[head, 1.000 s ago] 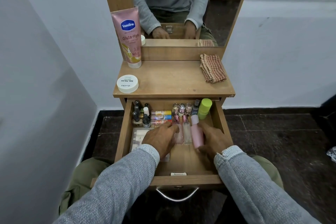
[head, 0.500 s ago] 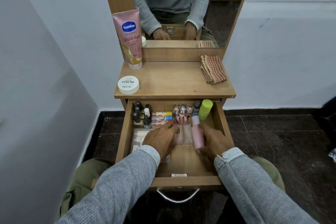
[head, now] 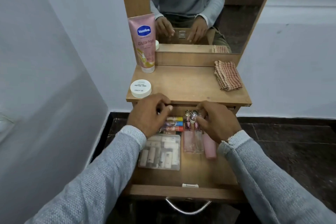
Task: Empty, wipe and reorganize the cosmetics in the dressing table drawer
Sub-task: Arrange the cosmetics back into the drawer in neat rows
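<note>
**Both hands at the back of the open drawer**

The right hand (head: 217, 121) has its fingers curled around small bottles (head: 190, 115) at the rear of the drawer (head: 183, 192). The left hand (head: 150, 113) curls over the back left corner; whether it grasps anything I cannot tell. Three lip balm tubes (head: 174, 123) lie between the hands. Nearer the front sit a clear case (head: 161, 152), two glass bottles (head: 192, 140) and a pink bottle (head: 210, 146). On the tabletop (head: 187, 85) stand a Vaseline tube (head: 143, 43), a white jar (head: 141, 88) and a checked cloth (head: 228, 75).
</note>
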`<move>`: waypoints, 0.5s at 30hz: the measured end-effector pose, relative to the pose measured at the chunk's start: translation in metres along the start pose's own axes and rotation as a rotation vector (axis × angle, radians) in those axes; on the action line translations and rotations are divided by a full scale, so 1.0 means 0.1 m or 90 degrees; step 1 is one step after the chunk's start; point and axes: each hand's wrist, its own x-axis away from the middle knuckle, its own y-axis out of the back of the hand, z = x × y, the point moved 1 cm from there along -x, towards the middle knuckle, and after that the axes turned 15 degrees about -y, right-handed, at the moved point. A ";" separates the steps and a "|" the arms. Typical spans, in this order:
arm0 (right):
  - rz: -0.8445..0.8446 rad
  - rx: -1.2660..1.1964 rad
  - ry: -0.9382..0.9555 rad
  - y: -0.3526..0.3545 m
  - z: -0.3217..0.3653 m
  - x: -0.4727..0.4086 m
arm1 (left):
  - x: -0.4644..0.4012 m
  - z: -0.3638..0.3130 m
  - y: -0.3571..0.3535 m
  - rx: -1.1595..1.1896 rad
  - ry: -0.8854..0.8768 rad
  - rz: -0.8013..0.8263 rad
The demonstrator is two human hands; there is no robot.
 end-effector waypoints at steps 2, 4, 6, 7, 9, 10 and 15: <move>-0.020 -0.014 0.025 0.03 0.16 -0.11 | -0.06 0.09 0.20 -0.014 0.024 -0.093; -0.027 -0.018 0.034 0.02 0.27 -0.21 | -0.10 0.21 0.35 -0.059 0.033 -0.152; -0.034 -0.015 0.039 -0.01 0.34 -0.30 | -0.13 0.38 0.41 -0.091 0.073 -0.147; -0.041 -0.012 0.041 -0.03 0.36 -0.34 | -0.15 0.47 0.43 -0.095 0.099 -0.125; -0.057 -0.006 0.040 -0.05 0.39 -0.40 | -0.18 0.62 0.41 -0.069 0.134 -0.068; -0.056 -0.004 0.038 -0.06 0.40 -0.43 | -0.19 0.69 0.40 -0.041 0.143 -0.042; -0.048 -0.007 0.034 -0.12 0.39 -0.48 | -0.27 0.86 0.34 0.013 0.142 0.019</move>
